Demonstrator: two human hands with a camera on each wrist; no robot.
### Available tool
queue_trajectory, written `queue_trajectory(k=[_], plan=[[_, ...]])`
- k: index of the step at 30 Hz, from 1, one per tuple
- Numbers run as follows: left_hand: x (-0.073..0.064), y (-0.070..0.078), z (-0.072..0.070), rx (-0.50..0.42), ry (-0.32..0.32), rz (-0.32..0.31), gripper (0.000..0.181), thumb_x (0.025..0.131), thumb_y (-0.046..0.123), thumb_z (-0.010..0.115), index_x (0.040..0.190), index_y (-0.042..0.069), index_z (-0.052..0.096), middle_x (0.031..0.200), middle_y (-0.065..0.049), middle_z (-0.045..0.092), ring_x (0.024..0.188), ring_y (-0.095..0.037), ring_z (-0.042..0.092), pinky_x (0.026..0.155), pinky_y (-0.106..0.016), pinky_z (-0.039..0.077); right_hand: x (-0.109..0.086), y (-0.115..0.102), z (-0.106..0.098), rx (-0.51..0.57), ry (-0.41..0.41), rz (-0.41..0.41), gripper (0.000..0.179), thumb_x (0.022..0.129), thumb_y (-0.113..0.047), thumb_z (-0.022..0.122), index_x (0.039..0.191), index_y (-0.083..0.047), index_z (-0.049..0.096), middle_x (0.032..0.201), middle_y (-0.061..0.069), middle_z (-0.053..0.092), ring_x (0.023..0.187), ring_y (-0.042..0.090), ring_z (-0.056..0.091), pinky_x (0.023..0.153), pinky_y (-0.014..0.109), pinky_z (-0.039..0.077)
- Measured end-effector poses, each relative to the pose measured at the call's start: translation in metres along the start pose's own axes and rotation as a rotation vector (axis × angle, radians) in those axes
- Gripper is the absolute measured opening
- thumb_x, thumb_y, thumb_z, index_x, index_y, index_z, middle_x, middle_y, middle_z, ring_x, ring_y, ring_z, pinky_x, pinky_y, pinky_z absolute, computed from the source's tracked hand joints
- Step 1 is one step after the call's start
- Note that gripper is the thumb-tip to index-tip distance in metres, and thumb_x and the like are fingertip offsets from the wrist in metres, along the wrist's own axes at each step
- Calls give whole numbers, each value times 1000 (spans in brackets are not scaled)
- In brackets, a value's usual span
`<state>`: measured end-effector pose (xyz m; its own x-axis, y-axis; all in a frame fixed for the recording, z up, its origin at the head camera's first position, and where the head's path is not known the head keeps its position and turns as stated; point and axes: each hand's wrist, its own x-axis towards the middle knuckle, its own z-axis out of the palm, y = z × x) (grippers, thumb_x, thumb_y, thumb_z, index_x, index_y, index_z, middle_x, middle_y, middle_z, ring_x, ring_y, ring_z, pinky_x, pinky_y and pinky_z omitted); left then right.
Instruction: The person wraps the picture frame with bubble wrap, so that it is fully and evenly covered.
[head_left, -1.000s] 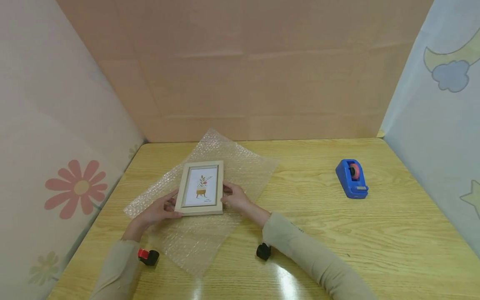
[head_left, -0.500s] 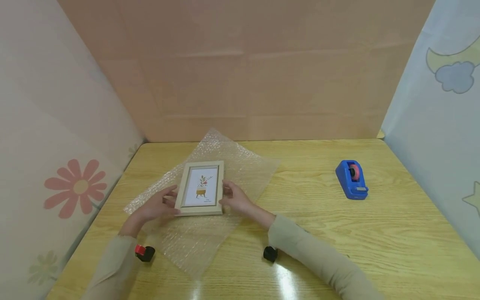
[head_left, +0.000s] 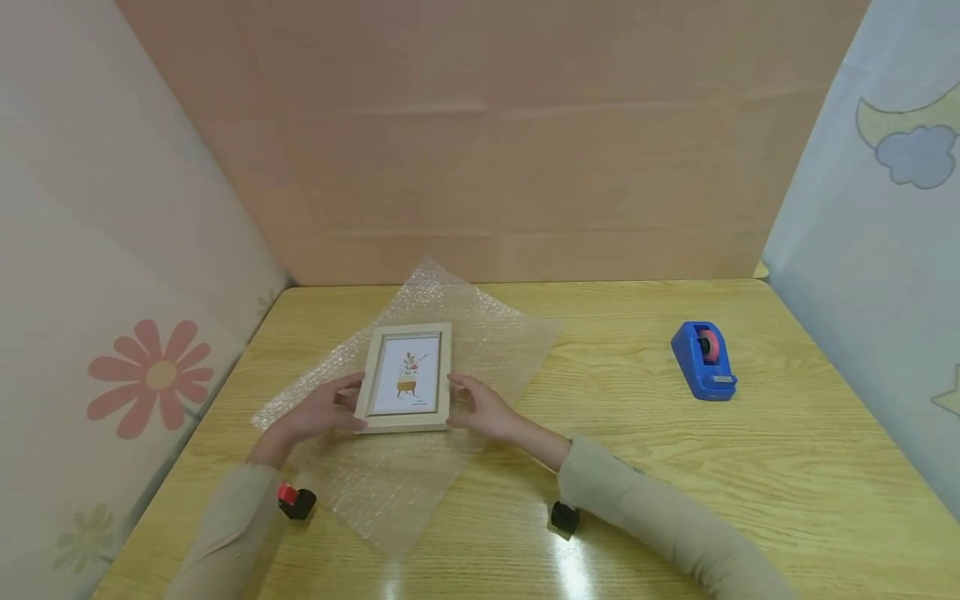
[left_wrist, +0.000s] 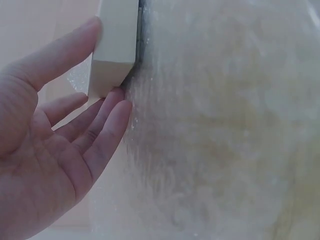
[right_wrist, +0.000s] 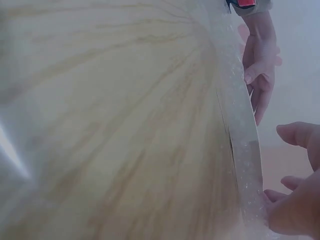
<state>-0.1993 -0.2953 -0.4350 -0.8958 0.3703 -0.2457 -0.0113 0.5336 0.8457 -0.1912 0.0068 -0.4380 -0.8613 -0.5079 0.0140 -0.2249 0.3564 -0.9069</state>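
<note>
A pale wooden picture frame [head_left: 405, 377] lies face up on a sheet of bubble wrap [head_left: 495, 342]. It holds a print of a plant in an orange pot. At its near left corner, my left hand [head_left: 324, 408] holds the frame, thumb on the near edge and fingers along the left side. In the left wrist view that hand's thumb [left_wrist: 70, 52] presses the frame's rim. My right hand [head_left: 483, 408] lies against the right side with relaxed fingers. Its thumb [right_wrist: 295, 134] stands apart from the frame in the right wrist view.
A blue tape dispenser [head_left: 703, 360] with a pink roll sits at the right of the wooden table [head_left: 637, 433]. Small black pieces, one with a red part [head_left: 297, 502] and one plain black block [head_left: 565, 518], show beside the sleeves. Patterned walls enclose both sides.
The picture frame has shifted very slightly right. My left thumb and fingers have come back against its corner after loosening. My right hand and sleeve have moved a little right, its fingers straighter.
</note>
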Motion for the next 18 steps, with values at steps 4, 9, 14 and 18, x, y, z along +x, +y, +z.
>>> queue_trajectory(k=[4,9,14,18], plan=[[5,1,5,21,7,-18,90,70,14,77,141,-2,24,117,-27,53,105,-36,52,82,-39,49,-8,-3,-3,-41,-32,-78,65,76,-5,69,133,5,38,135,21,40,117,36,43,95,48,38],[9,6,13,37,16,-23,91,69,16,78,141,-1,25,115,-24,55,104,-34,52,82,-39,48,-19,-10,-4,-120,-102,-225,65,73,-8,73,130,3,42,133,20,42,121,35,40,100,47,34],[11,14,20,35,19,-15,90,70,14,77,140,-3,24,115,-24,55,103,-33,54,83,-38,48,-35,-16,-3,-302,-217,-314,71,70,-18,76,132,-6,43,136,12,42,125,28,36,103,43,30],[13,18,25,40,20,-18,90,70,14,78,140,-3,25,117,-24,52,101,-32,54,80,-37,48,-48,-18,-2,-391,-334,-379,75,68,-22,77,133,-8,43,136,11,42,125,25,36,104,39,29]])
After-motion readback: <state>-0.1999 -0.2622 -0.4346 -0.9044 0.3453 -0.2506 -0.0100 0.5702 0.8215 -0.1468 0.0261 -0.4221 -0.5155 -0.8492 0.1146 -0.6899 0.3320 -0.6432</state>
